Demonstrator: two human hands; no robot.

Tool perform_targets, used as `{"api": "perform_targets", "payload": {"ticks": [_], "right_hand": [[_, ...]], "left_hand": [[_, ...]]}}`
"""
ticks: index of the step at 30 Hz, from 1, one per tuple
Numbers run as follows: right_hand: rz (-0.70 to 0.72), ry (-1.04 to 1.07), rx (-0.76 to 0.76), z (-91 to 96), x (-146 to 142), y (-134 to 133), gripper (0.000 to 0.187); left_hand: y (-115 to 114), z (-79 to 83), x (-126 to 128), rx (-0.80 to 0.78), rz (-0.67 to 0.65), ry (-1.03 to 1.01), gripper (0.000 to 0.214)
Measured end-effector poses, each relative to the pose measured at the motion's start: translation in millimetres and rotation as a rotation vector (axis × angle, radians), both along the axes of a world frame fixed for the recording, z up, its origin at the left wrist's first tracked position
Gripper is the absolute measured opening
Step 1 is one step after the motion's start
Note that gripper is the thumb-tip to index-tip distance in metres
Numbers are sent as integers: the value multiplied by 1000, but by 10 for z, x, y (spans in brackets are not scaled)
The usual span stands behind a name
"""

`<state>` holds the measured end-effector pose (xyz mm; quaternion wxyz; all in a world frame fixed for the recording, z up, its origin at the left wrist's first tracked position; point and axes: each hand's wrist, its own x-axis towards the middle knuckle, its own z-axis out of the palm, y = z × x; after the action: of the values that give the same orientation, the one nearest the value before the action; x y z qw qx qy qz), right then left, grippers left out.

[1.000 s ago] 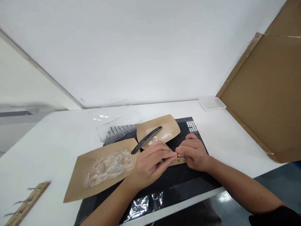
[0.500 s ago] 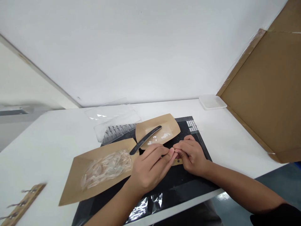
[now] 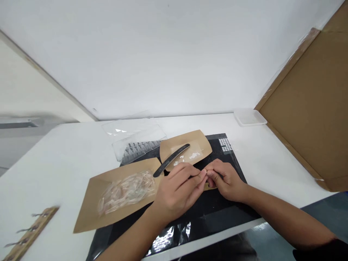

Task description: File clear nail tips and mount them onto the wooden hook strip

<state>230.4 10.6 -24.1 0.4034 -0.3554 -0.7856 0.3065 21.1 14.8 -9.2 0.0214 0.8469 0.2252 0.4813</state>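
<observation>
My left hand and my right hand meet fingertip to fingertip over a black mat. Both are closed in a pinch, and whatever sits between the fingertips is too small and covered to name. Under my right hand a bit of a tan strip shows, mostly hidden. Just beyond my left hand, a dark curved nail file rests across two paper trays. The nearer tray holds many clear plastic nail-tip-like pieces; the farther tray holds small white bits.
Clear plastic cases lie behind the trays. A sheet of white dots is at the mat's far right corner. A shallow translucent box stands near the wall, beside a cardboard panel. A wooden strip with metal clips lies at left.
The view has shifted slightly, so things sit a little farther right. My hands stay together, and the right fingers have curled a bit closer over the pinch point.
</observation>
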Motion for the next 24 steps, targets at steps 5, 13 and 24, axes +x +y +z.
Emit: {"api": "perform_targets", "payload": {"ticks": [5,13,24], "right_hand": [[30,-3,9,40,41,11,26],[-55,0,416,19,77,120,9],[-168,-127,610,65,106,99,5]], "left_hand": [[67,-37,-1,-39,1,-126,21],[58,-18,-9,-156,-57,-187,20],[26,-50,-7,-266,-117,-235,26]]}}
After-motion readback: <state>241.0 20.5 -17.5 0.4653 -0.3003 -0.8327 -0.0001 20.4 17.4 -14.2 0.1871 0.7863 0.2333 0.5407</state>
